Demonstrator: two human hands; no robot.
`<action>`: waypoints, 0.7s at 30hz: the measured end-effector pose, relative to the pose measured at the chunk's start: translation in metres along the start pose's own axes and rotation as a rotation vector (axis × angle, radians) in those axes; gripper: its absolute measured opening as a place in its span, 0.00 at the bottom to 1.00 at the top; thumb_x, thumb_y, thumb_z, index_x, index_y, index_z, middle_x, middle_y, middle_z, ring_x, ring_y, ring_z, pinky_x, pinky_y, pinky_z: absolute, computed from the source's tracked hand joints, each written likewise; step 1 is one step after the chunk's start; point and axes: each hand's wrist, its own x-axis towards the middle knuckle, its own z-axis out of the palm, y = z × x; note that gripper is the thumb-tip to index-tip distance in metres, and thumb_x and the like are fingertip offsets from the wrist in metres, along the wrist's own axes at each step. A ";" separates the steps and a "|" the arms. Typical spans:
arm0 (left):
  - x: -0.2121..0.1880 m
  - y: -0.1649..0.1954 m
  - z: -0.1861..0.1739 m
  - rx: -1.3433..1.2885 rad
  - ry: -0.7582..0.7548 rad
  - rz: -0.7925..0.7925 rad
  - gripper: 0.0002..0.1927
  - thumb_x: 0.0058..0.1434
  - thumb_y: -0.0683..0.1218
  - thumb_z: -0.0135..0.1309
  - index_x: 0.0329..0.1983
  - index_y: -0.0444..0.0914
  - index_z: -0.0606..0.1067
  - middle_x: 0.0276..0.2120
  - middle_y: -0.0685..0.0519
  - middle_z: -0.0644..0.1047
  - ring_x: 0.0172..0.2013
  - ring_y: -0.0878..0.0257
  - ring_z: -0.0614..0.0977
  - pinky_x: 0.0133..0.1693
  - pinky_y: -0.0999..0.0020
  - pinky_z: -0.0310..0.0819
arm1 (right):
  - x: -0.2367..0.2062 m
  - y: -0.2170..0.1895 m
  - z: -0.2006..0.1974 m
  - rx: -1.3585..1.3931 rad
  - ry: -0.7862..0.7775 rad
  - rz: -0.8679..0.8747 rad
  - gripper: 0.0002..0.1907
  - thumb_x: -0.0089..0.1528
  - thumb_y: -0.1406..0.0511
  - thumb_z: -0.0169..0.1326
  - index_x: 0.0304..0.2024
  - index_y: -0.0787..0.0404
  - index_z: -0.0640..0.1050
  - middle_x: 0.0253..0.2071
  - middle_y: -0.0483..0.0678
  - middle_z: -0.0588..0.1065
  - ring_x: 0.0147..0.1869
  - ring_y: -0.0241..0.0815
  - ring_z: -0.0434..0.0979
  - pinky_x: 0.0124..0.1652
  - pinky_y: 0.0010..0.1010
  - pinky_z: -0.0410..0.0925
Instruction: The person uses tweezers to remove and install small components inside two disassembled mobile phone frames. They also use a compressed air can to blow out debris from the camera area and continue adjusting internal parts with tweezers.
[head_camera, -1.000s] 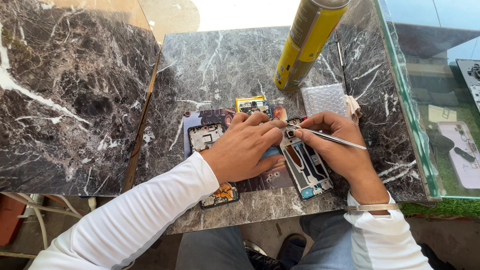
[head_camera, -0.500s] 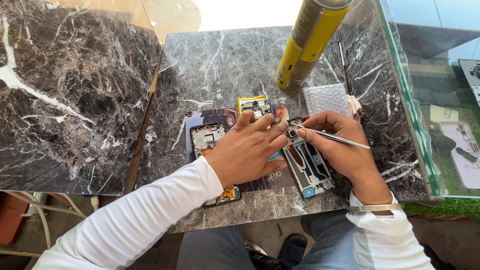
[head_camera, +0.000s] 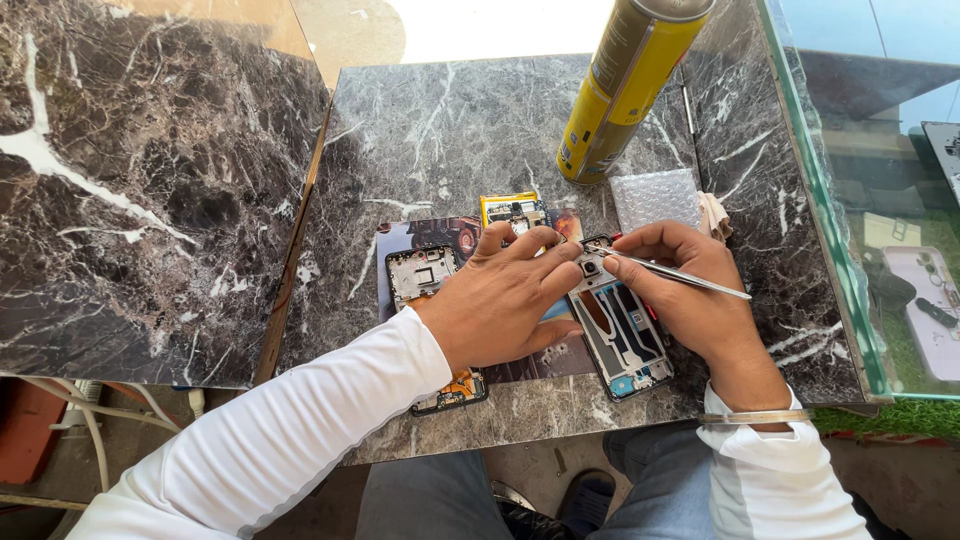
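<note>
An opened phone frame (head_camera: 622, 335) lies on the dark marble counter (head_camera: 450, 130) near its front edge. My left hand (head_camera: 505, 300) presses flat across the frame's upper left part, fingers spread. My right hand (head_camera: 680, 295) holds thin metal tweezers (head_camera: 680, 277) like a pen, their tip at the camera area at the top of the frame. A second opened phone body (head_camera: 425, 280) lies to the left, partly hidden under my left wrist.
A tall yellow spray can (head_camera: 625, 85) stands behind the phones. A piece of bubble wrap (head_camera: 655, 198) and a small yellow-edged part (head_camera: 512, 208) lie just beyond my hands. A glass display case (head_camera: 880, 200) borders the counter on the right.
Both hands stay on the phone frame; the tweezers' tip has shifted only slightly at the top of the frame.
</note>
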 end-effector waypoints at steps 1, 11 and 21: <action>0.000 -0.001 0.001 -0.025 0.016 -0.003 0.26 0.61 0.61 0.58 0.51 0.38 0.71 0.62 0.45 0.71 0.64 0.50 0.68 0.62 0.48 0.54 | 0.000 0.001 0.000 0.017 0.001 0.012 0.13 0.59 0.65 0.65 0.44 0.65 0.81 0.36 0.46 0.81 0.35 0.29 0.76 0.33 0.22 0.68; 0.001 -0.002 0.001 -0.047 0.020 -0.037 0.23 0.61 0.56 0.59 0.50 0.36 0.70 0.58 0.45 0.73 0.64 0.48 0.69 0.62 0.47 0.55 | 0.000 0.004 0.001 0.034 -0.003 -0.051 0.12 0.59 0.66 0.64 0.43 0.66 0.80 0.36 0.46 0.82 0.38 0.29 0.79 0.37 0.21 0.71; 0.001 -0.001 0.004 -0.078 0.014 -0.036 0.23 0.62 0.56 0.59 0.50 0.36 0.71 0.59 0.44 0.72 0.65 0.47 0.68 0.63 0.48 0.55 | 0.000 0.003 0.002 0.047 -0.036 -0.073 0.11 0.59 0.67 0.64 0.42 0.65 0.80 0.37 0.47 0.82 0.38 0.30 0.80 0.38 0.22 0.72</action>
